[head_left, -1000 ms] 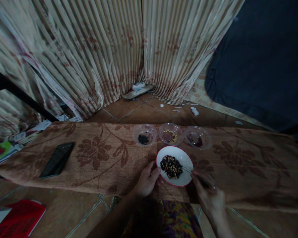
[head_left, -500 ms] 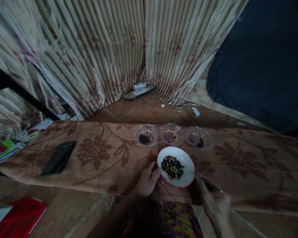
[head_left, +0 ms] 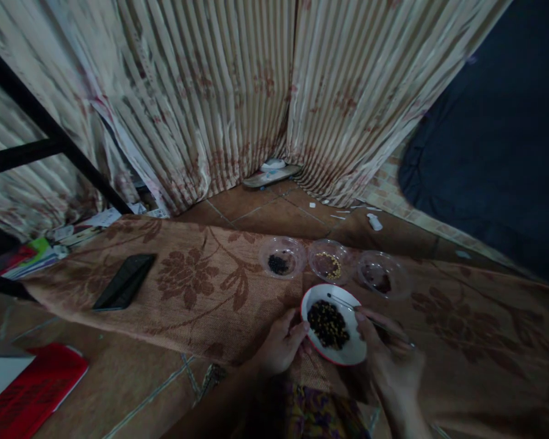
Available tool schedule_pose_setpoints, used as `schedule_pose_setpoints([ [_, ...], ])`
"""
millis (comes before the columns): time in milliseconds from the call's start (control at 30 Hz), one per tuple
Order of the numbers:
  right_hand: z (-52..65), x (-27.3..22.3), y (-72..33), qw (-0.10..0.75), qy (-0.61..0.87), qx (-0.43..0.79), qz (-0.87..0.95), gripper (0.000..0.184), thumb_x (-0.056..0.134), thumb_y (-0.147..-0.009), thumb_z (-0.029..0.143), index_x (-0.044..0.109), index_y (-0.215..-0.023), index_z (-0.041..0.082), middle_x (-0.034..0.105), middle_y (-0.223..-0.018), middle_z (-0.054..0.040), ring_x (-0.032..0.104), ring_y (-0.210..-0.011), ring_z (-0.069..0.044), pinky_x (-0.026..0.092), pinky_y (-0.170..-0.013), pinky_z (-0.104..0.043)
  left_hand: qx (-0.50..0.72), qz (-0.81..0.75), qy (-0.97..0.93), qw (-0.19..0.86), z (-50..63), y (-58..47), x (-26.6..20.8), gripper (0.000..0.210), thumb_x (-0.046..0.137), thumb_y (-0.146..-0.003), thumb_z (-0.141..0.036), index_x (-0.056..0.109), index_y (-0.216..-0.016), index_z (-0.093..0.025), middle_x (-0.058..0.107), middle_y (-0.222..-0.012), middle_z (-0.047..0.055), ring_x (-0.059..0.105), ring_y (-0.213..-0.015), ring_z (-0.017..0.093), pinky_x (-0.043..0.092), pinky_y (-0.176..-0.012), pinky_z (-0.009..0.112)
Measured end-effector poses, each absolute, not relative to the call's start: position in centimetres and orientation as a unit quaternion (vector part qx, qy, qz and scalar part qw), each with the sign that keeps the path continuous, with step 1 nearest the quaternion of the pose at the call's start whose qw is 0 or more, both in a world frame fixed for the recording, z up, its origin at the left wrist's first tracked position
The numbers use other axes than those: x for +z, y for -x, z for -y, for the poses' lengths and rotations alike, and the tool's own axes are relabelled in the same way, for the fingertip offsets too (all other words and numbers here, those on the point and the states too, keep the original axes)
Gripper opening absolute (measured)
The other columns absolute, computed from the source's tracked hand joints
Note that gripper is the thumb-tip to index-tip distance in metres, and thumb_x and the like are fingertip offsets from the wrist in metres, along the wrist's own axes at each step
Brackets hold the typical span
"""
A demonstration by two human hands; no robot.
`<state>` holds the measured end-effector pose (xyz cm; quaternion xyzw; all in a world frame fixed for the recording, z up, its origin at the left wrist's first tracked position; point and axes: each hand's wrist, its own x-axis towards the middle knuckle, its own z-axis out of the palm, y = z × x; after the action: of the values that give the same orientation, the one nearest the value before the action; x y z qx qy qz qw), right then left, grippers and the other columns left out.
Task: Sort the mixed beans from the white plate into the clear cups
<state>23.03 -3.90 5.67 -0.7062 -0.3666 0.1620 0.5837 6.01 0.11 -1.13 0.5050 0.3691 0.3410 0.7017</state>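
My left hand point(head_left: 281, 342) grips the near left rim of a white bowl point(head_left: 357, 347) with a red edge, thumb over the rim. Inside the bowl lies a heap of mixed dark and yellow beans point(head_left: 328, 326). Thin metal tweezers point(head_left: 343, 301) are held in my right hand point(head_left: 388, 356), their tips over the bowl's far side with a small dark bean there. Just beyond stand three clear plastic cups: the left cup point(head_left: 294, 259) with black beans, the middle cup point(head_left: 318, 259) with yellow beans, the right cup point(head_left: 398, 277) with dark reddish beans.
A brown flowered cloth point(head_left: 229, 323) covers the bench. On its left lies a black phone point(head_left: 125, 283). Papers and booklets point(head_left: 46, 253) are piled at the left end, near a black metal frame point(head_left: 91, 171). A skateboard point(head_left: 272, 177) lies on the tiled floor by striped curtains.
The view has shifted, so the scene sits lower and further right. The tweezers' tips have moved to the bowl's far side, and the bowl is tilted differently.
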Motion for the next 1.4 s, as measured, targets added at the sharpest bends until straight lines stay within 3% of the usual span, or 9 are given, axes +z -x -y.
schedule_pose_setpoints([
  [300,-3.6,6.2,-18.1,0.597,0.629,0.229,0.443,0.026,0.067,-0.077,0.040,0.073,-0.087,0.016,0.075,-0.082,-0.0075,0.068,-0.073,-0.019,0.053,-0.071,-0.032,0.347,-0.348,-0.508,0.707,0.1,-6.1,-1.8,0.052,0.050,-0.090,-0.055,0.051,-0.121,-0.014,0.061,-0.063,-0.001,0.055,-0.048,0.010,0.042,-0.044,0.020],
  [467,-5.0,5.3,-17.2,0.581,0.631,0.235,0.457,0.026,0.064,-0.079,0.039,0.072,-0.084,0.015,0.074,-0.084,-0.0095,0.068,-0.076,-0.021,0.052,-0.074,-0.035,0.343,-0.349,-0.508,0.709,0.1,-6.0,-1.9,0.056,0.049,-0.090,-0.057,0.049,-0.125,-0.013,0.059,-0.058,-0.002,0.048,-0.041,0.008,0.041,-0.042,0.019],
  [600,-3.5,5.8,-17.8,0.578,0.648,0.222,0.444,0.025,0.066,-0.077,0.039,0.073,-0.083,0.015,0.075,-0.089,-0.0097,0.068,-0.082,-0.021,0.052,-0.078,-0.035,0.348,-0.337,-0.506,0.713,0.1,-6.0,-1.8,0.056,0.050,-0.089,-0.057,0.050,-0.124,-0.014,0.059,-0.061,-0.002,0.052,-0.044,0.009,0.042,-0.043,0.019],
  [833,1.5,7.1,-20.8,0.580,0.726,0.185,0.321,0.032,0.074,-0.068,0.042,0.074,-0.083,0.014,0.074,-0.077,-0.0078,0.066,-0.064,-0.019,0.053,-0.061,-0.030,0.345,-0.354,-0.494,0.715,0.0,-6.0,-1.4,0.051,0.053,-0.088,-0.056,0.053,-0.118,-0.015,0.060,-0.062,-0.002,0.056,-0.050,0.011,0.043,-0.045,0.019],
  [967,5.2,6.4,-22.9,0.543,0.770,0.196,0.271,0.037,0.076,-0.065,0.046,0.075,-0.084,0.015,0.075,-0.083,-0.0094,0.069,-0.071,-0.023,0.055,-0.064,-0.031,0.338,-0.364,-0.505,0.706,-0.1,-5.8,-0.9,0.046,0.052,-0.088,-0.055,0.054,-0.112,-0.015,0.061,-0.063,-0.001,0.056,-0.050,0.011,0.044,-0.047,0.020],
  [1100,8.3,4.8,-23.7,0.526,0.762,0.188,0.327,0.036,0.072,-0.069,0.050,0.075,-0.084,0.017,0.075,-0.094,-0.0105,0.070,-0.090,-0.027,0.056,-0.078,-0.035,0.337,-0.372,-0.510,0.698,-0.2,-5.8,-0.7,0.046,0.052,-0.088,-0.055,0.054,-0.112,-0.015,0.062,-0.064,-0.001,0.057,-0.051,0.012,0.045,-0.047,0.021],
  [1300,8.9,3.7,-23.3,0.446,0.697,0.241,0.506,0.029,0.062,-0.082,0.045,0.076,-0.089,0.021,0.075,-0.094,-0.0090,0.071,-0.088,-0.023,0.056,-0.077,-0.031,0.329,-0.387,-0.520,0.687,-0.2,-5.8,-0.5,0.044,0.052,-0.090,-0.051,0.053,-0.116,-0.015,0.062,-0.063,-0.002,0.058,-0.052,0.013,0.046,-0.049,0.022],
  [1400,7.7,3.7,-23.8,0.412,0.705,0.208,0.538,0.029,0.058,-0.086,0.043,0.076,-0.092,0.021,0.074,-0.095,-0.0087,0.071,-0.088,-0.022,0.056,-0.076,-0.031,0.333,-0.393,-0.520,0.681,-0.2,-5.8,-0.1,0.041,0.052,-0.090,-0.049,0.054,-0.114,-0.016,0.061,-0.064,-0.002,0.058,-0.054,0.013,0.046,-0.049,0.022],
])
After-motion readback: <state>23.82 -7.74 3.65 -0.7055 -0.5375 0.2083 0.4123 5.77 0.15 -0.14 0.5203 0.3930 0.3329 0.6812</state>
